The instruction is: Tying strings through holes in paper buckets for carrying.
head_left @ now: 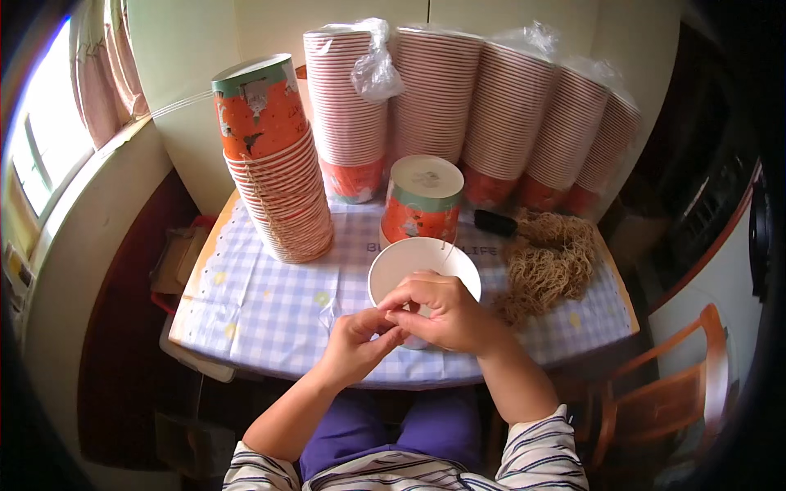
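A paper bucket with a white inside stands at the near middle of the table, its mouth turned up toward me. Over its near rim, my left hand and my right hand meet, with fingertips pinched together. Whatever lies between the fingers is too small or hidden to make out. A thin strand shows at the bucket's far rim. Just behind stands an upside-down orange and green paper bucket. To the right, a loose bundle of tan twine lies beside a black object.
A tall stack of upturned paper buckets with twine hanging down its side stands at left. Several plastic-wrapped bucket stacks line the back. A blue checked cloth covers the table. A wooden chair is at lower right.
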The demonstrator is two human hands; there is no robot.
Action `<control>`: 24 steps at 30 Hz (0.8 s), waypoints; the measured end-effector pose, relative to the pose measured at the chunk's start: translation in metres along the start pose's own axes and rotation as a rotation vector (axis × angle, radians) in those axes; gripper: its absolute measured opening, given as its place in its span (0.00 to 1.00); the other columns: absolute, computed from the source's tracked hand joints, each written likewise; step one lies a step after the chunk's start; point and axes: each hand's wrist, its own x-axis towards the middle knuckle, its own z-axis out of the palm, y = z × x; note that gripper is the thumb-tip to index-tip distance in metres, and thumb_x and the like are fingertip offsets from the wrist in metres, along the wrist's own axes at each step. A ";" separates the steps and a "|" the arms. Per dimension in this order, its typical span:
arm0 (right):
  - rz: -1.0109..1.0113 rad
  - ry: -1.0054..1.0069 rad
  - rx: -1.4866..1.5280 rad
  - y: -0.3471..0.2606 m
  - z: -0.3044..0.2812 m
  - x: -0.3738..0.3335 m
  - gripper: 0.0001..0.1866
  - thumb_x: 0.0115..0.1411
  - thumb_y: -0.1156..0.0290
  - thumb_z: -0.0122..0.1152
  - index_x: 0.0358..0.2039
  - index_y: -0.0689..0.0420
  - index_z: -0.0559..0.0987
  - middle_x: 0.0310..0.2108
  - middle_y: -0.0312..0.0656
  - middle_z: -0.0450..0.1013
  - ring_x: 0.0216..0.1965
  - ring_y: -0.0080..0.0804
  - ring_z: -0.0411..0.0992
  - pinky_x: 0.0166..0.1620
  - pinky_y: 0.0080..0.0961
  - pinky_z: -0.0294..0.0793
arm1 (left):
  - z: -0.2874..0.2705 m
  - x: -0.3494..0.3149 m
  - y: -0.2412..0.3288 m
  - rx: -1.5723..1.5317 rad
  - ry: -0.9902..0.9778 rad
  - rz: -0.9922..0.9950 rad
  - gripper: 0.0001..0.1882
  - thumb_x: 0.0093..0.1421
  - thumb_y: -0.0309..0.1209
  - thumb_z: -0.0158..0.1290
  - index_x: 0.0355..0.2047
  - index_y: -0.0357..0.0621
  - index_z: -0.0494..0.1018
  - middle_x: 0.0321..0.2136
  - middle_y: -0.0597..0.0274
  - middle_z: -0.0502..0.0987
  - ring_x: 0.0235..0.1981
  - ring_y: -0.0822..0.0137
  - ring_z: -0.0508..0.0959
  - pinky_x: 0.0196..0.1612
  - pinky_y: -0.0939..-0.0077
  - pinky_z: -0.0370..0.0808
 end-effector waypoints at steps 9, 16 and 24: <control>-0.156 0.508 -0.498 0.003 0.003 -0.036 0.06 0.46 0.74 0.65 0.26 0.52 0.77 0.29 0.36 0.72 0.35 0.36 0.70 0.43 0.31 0.66 | -0.004 -0.011 -0.012 -0.323 0.007 -0.032 0.07 0.61 0.27 0.53 0.35 0.33 0.74 0.31 0.60 0.78 0.33 0.73 0.76 0.39 0.79 0.74; -0.123 0.286 -0.462 0.005 0.015 -0.038 0.08 0.45 0.76 0.64 0.29 0.54 0.79 0.29 0.35 0.73 0.33 0.32 0.70 0.43 0.28 0.65 | -0.007 -0.011 -0.015 -0.381 -0.026 -0.001 0.07 0.62 0.26 0.52 0.36 0.33 0.73 0.32 0.59 0.77 0.34 0.72 0.76 0.40 0.77 0.74; -0.179 0.210 -0.555 0.009 0.021 -0.033 0.08 0.44 0.75 0.65 0.27 0.53 0.77 0.29 0.34 0.71 0.33 0.33 0.69 0.41 0.29 0.64 | -0.008 -0.011 -0.015 -0.424 -0.031 0.019 0.05 0.61 0.23 0.52 0.35 0.33 0.73 0.34 0.57 0.78 0.36 0.70 0.77 0.43 0.76 0.75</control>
